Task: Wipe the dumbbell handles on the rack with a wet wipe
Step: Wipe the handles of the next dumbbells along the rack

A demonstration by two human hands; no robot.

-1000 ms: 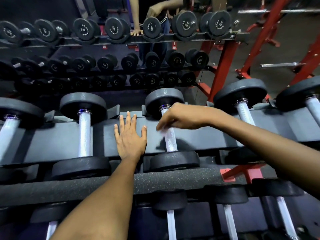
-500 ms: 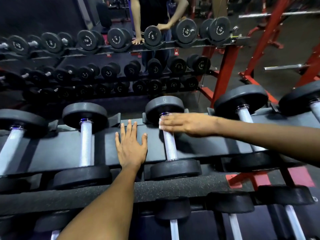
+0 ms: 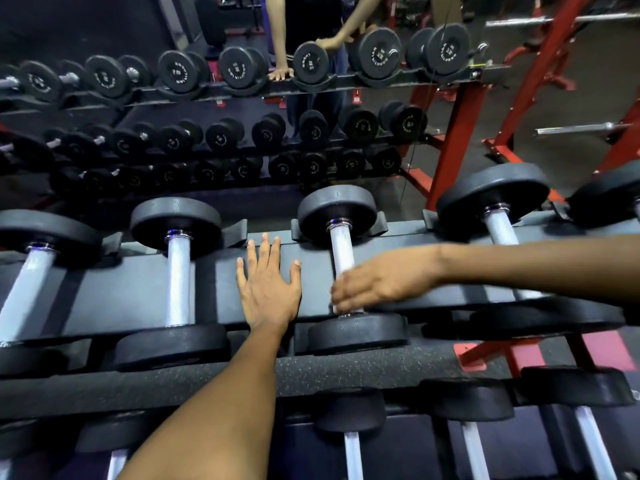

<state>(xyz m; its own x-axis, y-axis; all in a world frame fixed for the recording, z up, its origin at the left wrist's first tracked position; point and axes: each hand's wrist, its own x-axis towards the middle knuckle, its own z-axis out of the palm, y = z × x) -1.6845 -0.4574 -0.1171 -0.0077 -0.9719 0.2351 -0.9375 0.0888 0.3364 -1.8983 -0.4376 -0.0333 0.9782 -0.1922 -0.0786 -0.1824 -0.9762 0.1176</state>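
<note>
- My right hand [image 3: 377, 284] is lying over the near end of a dumbbell handle [image 3: 341, 251], fingers stretched out and blurred; I cannot tell whether they are curling round the bar.
- A sliver of white is peeking out at those fingertips, likely the wipe [image 3: 338, 279], but most of it is hiding under the hand and I am not making out its shape.
- That handle is sitting on the top shelf of the rack [image 3: 138, 289], between its far weight [image 3: 337, 211] and its near weight [image 3: 358, 332]; the hand is covering the lower part of it.
- My left hand [image 3: 266, 285] is resting flat on the shelf just left of that handle, fingers spread, gripping nothing.
- I am counting four handles showing on this shelf, with a fifth dumbbell cut off at the right edge.
- On the shelf below, the dumbbells are running out of the bottom edge, so I am not counting them.
- A second rack [image 3: 242, 88] is standing behind, holding three rows of small dumbbells; the lower rows are dark and hard to count.
- A person [image 3: 304, 19] is standing behind it, one hand on its rail, one on a dumbbell, cut off at the top.
- Red frames [image 3: 453, 133] are standing at the right.
</note>
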